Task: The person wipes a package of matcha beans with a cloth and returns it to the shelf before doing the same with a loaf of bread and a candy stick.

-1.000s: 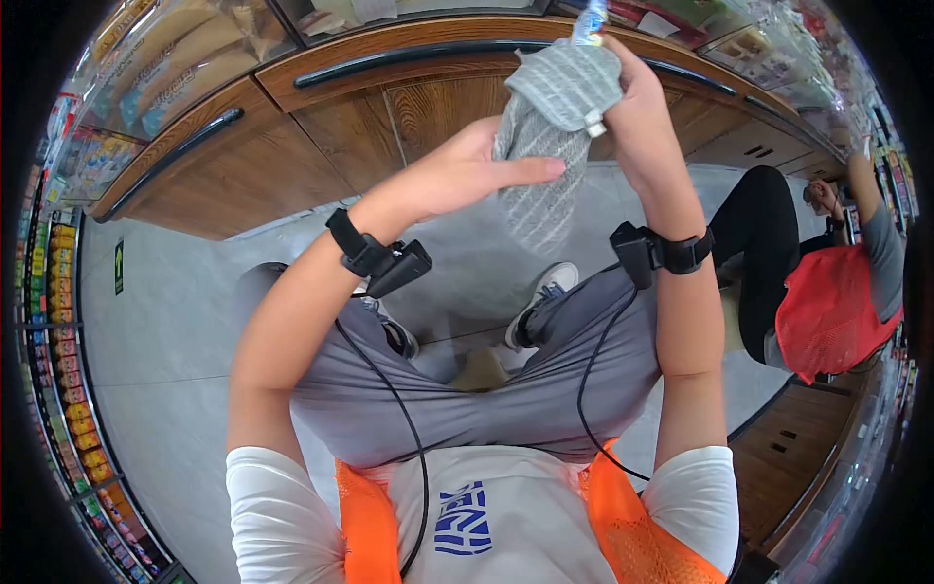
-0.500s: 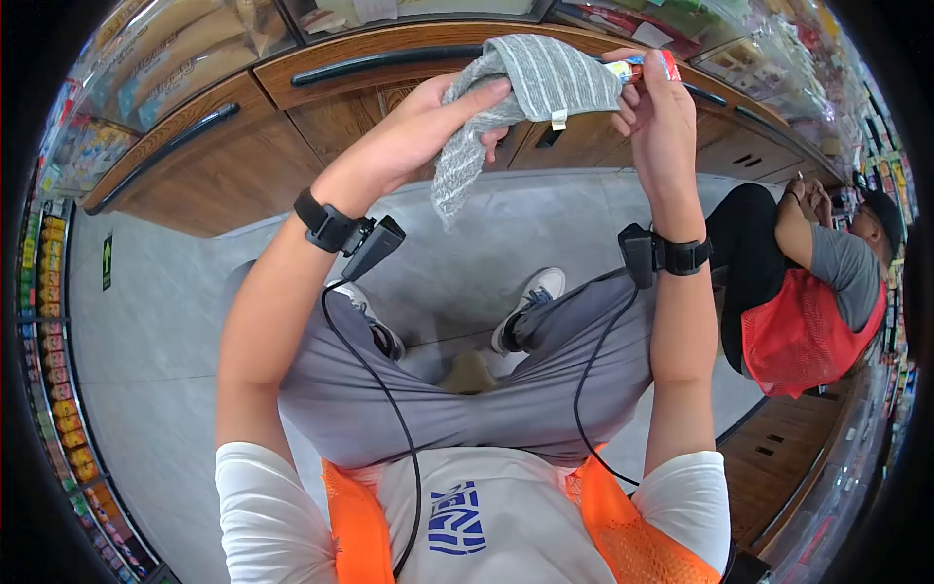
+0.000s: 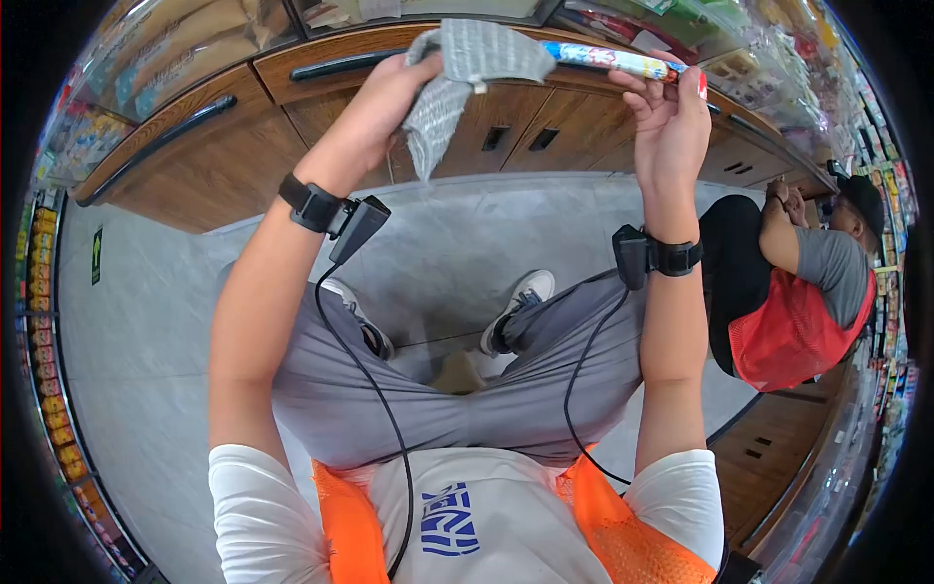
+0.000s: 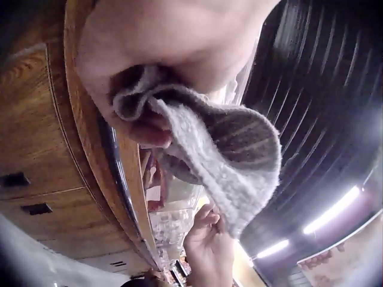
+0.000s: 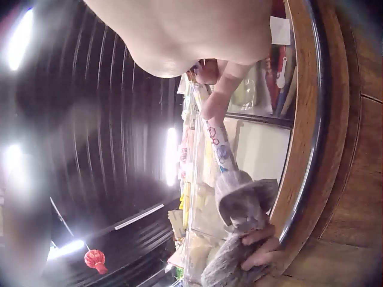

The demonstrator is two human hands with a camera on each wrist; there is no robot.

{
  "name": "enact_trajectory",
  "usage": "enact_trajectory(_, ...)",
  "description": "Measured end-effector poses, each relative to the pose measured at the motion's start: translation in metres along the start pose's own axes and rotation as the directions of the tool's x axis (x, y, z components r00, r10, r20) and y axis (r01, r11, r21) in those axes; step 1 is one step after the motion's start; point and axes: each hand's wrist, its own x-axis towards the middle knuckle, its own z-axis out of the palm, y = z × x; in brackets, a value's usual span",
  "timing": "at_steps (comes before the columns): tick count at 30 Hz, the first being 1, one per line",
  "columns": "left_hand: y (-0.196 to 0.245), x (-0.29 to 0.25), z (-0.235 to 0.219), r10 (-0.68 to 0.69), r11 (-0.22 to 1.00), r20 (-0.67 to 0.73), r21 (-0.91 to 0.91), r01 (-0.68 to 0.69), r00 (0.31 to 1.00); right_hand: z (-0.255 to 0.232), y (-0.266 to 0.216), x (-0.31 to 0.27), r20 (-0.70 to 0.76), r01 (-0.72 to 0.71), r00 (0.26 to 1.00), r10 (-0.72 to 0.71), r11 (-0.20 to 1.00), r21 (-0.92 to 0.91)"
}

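Observation:
A grey cloth with white stripes (image 3: 491,51) hangs from my left hand (image 3: 381,109), whose fingers grip its bunched part. In the left wrist view the cloth (image 4: 239,155) folds out below the left hand (image 4: 161,54). My right hand (image 3: 673,131) holds a slim printed tube (image 3: 608,58) near its red end, level above the counter edge. The tube's other end meets the cloth. In the right wrist view the right hand's fingers lie along the tube (image 5: 219,143), and its far end goes into a fold of the cloth (image 5: 236,197).
Wooden cabinets (image 3: 204,161) with dark handles run across the front, with clear bins of packaged goods (image 3: 185,58) above. A person in a red vest (image 3: 803,331) crouches at the right. Shelves of products (image 3: 44,360) stand at the far left.
The left hand and cloth have moved left, away from the right hand. More of the tube now shows between cloth and right hand. The crouching person has turned and shifted.

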Motion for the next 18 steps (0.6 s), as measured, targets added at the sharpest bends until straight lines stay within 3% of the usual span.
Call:
enact_trajectory(2,0.000,0.000,-0.006,-0.014,0.992,-0.112,-0.130,-0.001,0.994,-0.006,0.002,0.003,-0.045,0.027,0.999,-0.024,0.998,0.065)
enact_trajectory(3,0.001,0.004,-0.016,-0.064,0.980,-0.102,-0.196,0.043,0.993,-0.009,0.002,0.005,-0.067,0.042,0.997,-0.035,0.994,0.097)
enact_trajectory(6,-0.002,0.010,-0.025,-0.081,0.938,-0.201,-0.346,0.007,0.976,-0.014,0.001,0.008,-0.111,0.079,0.992,-0.057,0.977,0.199)
enact_trajectory(7,0.001,0.008,-0.027,-0.029,0.931,-0.058,-0.365,0.006,0.998,-0.019,0.001,0.008,-0.033,0.070,0.997,-0.063,0.964,0.258)
enact_trajectory(10,0.001,0.009,-0.020,0.014,0.949,-0.052,-0.315,-0.029,0.999,-0.012,0.003,0.006,0.000,0.036,0.999,-0.039,0.929,0.368)
enact_trajectory(11,-0.003,0.010,-0.021,0.036,0.969,-0.005,-0.245,-0.036,0.999,-0.008,0.004,0.004,0.009,0.011,1.000,-0.015,0.926,0.376)
enact_trajectory(12,0.009,-0.001,-0.011,0.069,0.970,0.127,-0.241,-0.037,0.990,-0.004,0.005,0.002,0.020,-0.017,1.000,0.010,0.922,0.386)
enact_trajectory(17,0.017,-0.015,0.020,0.144,0.905,0.087,-0.415,-0.095,0.986,0.031,0.008,-0.014,0.172,-0.168,0.978,0.117,0.931,0.323)
enact_trajectory(18,0.023,-0.018,0.022,0.168,0.900,0.071,-0.419,-0.124,0.983,0.037,0.008,-0.018,0.174,-0.188,0.974,0.148,0.953,0.239)
